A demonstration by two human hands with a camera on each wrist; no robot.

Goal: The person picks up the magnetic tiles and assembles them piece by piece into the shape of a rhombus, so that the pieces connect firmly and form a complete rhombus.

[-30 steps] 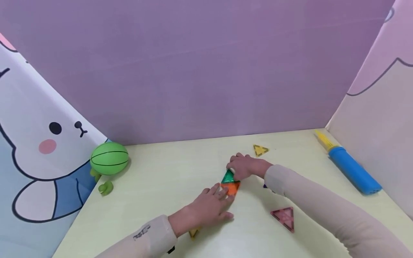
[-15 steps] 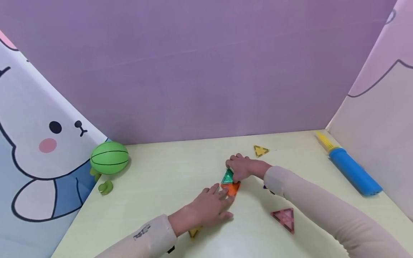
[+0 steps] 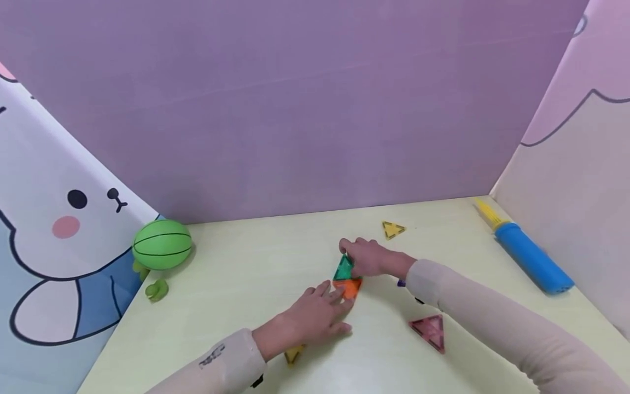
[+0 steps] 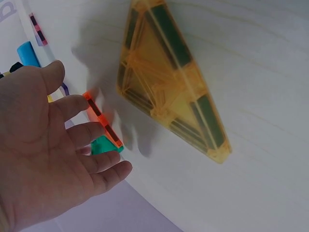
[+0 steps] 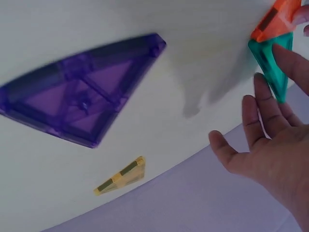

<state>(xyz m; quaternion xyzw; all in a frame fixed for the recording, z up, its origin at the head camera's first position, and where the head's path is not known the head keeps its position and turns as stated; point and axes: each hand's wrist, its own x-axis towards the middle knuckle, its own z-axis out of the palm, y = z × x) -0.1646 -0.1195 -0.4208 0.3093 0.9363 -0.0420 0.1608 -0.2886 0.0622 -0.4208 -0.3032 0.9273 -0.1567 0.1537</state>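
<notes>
A right hand [image 3: 369, 257] pinches a green plastic triangle [image 3: 343, 269] against an orange plastic triangle [image 3: 351, 284] under a spread left hand [image 3: 312, 317]; edge-joining seems underway, with steady alignment needed next.

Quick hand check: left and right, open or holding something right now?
Left hand: open, relaxed fingers at the orange tile, not gripping it.
Right hand: closed, pinching the green tile between thumb and fingers.
</notes>
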